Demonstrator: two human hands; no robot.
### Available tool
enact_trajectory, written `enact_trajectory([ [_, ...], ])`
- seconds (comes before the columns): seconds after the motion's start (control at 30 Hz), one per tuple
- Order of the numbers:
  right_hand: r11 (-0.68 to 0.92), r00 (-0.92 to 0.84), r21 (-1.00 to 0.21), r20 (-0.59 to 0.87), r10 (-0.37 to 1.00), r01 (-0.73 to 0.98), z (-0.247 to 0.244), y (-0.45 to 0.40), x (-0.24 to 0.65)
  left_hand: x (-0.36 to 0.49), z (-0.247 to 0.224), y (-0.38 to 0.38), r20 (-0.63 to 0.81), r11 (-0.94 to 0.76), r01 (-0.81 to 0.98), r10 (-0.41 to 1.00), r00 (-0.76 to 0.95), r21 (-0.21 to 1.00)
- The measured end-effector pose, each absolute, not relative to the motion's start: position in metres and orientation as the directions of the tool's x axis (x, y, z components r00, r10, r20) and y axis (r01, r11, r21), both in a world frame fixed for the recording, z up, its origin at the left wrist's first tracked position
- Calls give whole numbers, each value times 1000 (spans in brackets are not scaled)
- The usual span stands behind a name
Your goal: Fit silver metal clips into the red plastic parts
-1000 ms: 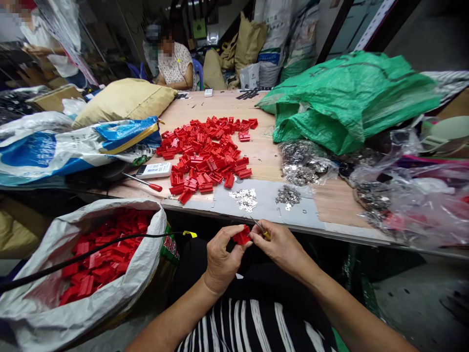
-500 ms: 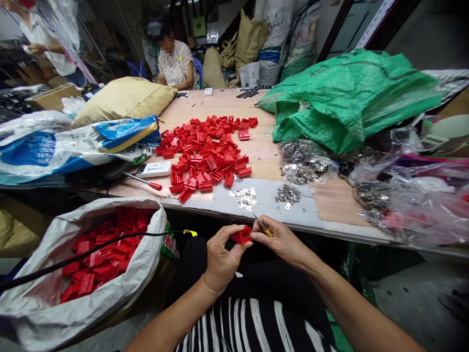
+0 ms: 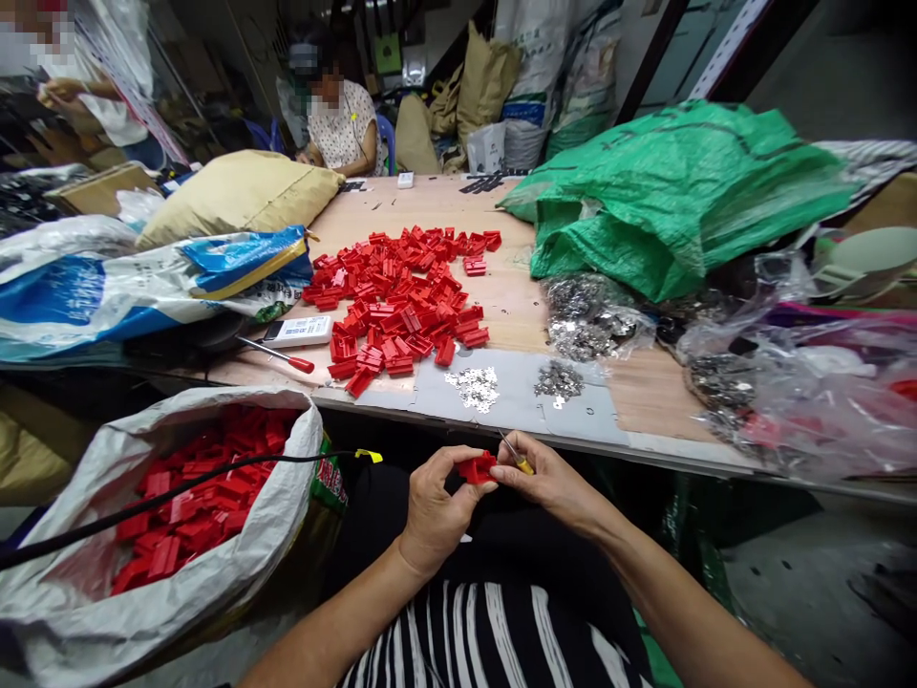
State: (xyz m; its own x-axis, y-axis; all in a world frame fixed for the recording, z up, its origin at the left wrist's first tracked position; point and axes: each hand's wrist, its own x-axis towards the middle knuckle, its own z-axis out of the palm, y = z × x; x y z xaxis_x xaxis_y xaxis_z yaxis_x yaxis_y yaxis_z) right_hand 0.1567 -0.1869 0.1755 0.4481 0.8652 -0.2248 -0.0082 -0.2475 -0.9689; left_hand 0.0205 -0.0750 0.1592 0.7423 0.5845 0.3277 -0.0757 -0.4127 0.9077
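My left hand [image 3: 438,499] pinches a red plastic part [image 3: 476,467] between thumb and fingers, just off the table's front edge. My right hand [image 3: 548,475] is closed around a small screwdriver-like tool with a yellow handle [image 3: 525,466], its thin metal shaft slanting up and left. The right thumb and fingertips meet the right end of the red part; whether they also hold a small metal piece is hidden. Beyond the hands, on a grey sheet [image 3: 516,387], lie a pile of bright flat metal pieces [image 3: 473,387] and a darker pile of metal pieces [image 3: 559,379].
A heap of red parts [image 3: 408,296] covers the table's middle. A red-handled screwdriver [image 3: 301,364] and a white box [image 3: 301,331] lie left of it. An open sack [image 3: 287,521] of red parts stands at lower left. A green sack [image 3: 680,201] rests at right. Across the table sits a person [image 3: 344,124].
The right hand has shifted slightly, and the tool's shaft now sits a little lower and closer to the fingers. The left hand keeps its hold on the red part.
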Motion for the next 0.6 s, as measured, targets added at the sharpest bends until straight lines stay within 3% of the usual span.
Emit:
enact_trajectory([
  [0.17, -236, 431, -972, -215, 876, -5, 178, -186, 158, 19, 160, -74, 291, -348, -88, 591, 752, 933],
  [0.37, -264, 297, -940, -322, 899, -217, 182, -189, 155, 17, 163, -74, 281, -280, -136, 581, 764, 950],
  [0.6, -273, 248, -912, -353, 902, -307, 179, -190, 155, 16, 165, -72, 211, -152, -149, 591, 779, 977],
])
